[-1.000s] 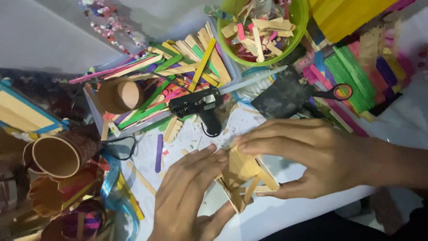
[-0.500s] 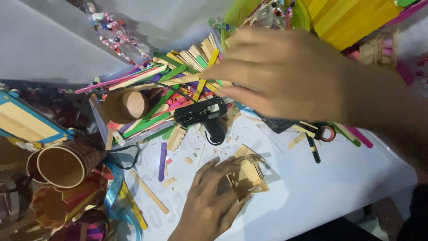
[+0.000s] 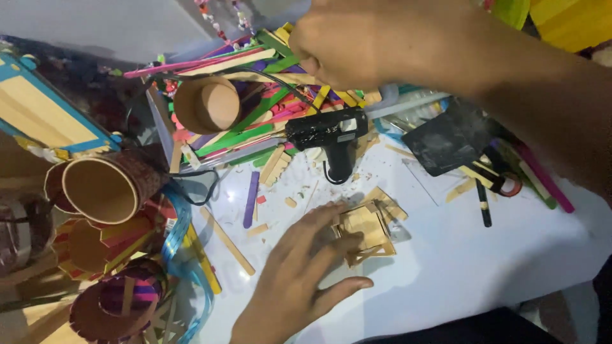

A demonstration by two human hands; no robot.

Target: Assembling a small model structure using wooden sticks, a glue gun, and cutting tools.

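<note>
Fingers of left hand (image 3: 299, 280) spread flat, pinning half-built stick frame (image 3: 364, 229); right hand (image 3: 376, 41) curled over far stick pile (image 3: 255, 121), grip unclear. Glue gun (image 3: 328, 137) idle; more sticks needed.

A: What carries it all?
B: A white tabletop (image 3: 446, 267).
A: What lies on it?
B: A black glue gun (image 3: 325, 137), 1 purple flat wooden stick (image 3: 251, 199), a small bare-wood stick frame (image 3: 366, 226), and black-handled scissors (image 3: 491, 191).
</note>
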